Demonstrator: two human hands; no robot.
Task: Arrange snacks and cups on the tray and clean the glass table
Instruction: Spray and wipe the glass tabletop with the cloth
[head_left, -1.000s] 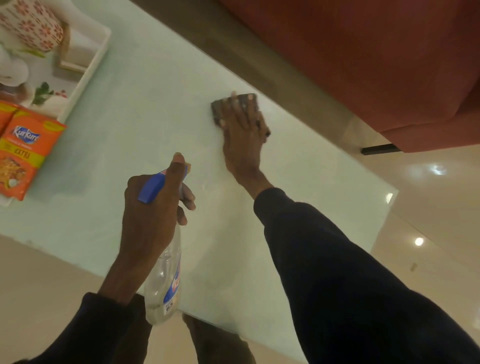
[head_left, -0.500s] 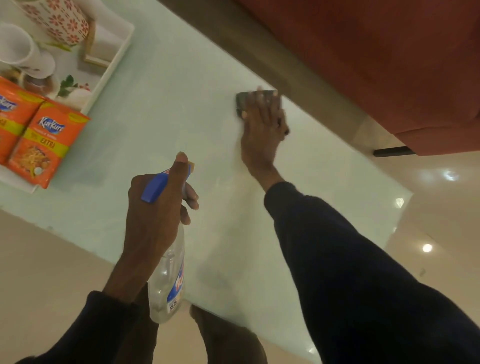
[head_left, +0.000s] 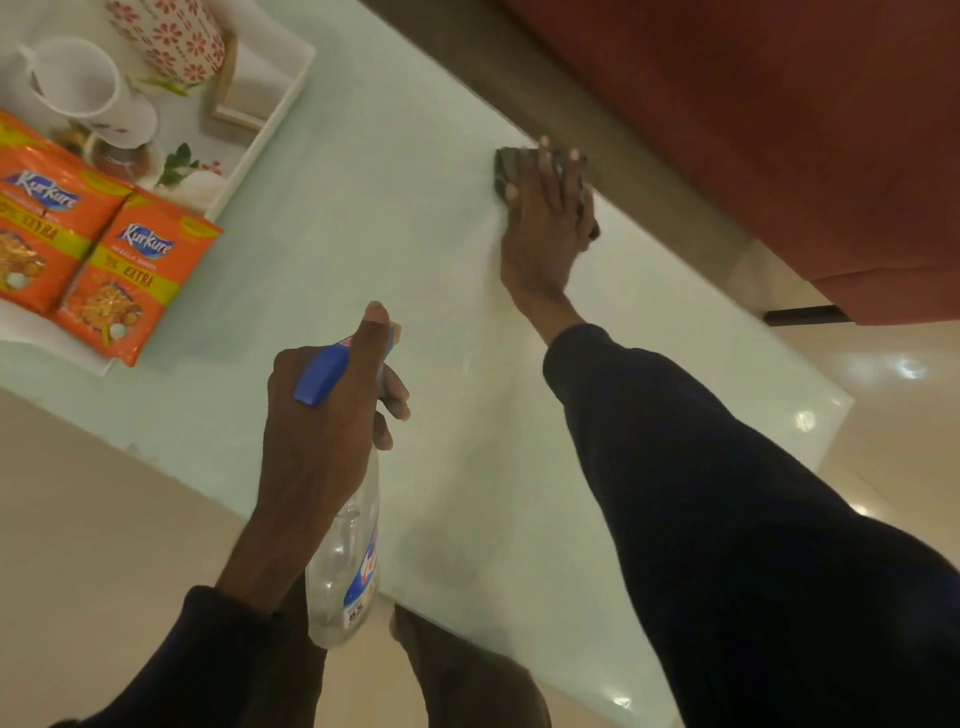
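A single head-worn camera is looking forward and steeply down from over the near edge of the glass table (head_left: 363, 208), sitting close enough that both dark sleeves are filling the lower frame. The wide lens is tilting the scene, so the table is running diagonally from 10 o'clock to 4 o'clock. The tray (head_left: 291, 88) is showing at 10 o'clock, the left hand (head_left: 322, 431) gripping a spray bottle (head_left: 343, 561) near centre, the right hand (head_left: 545, 223) at 1 o'clock, a red sofa (head_left: 753, 130) at 2 o'clock
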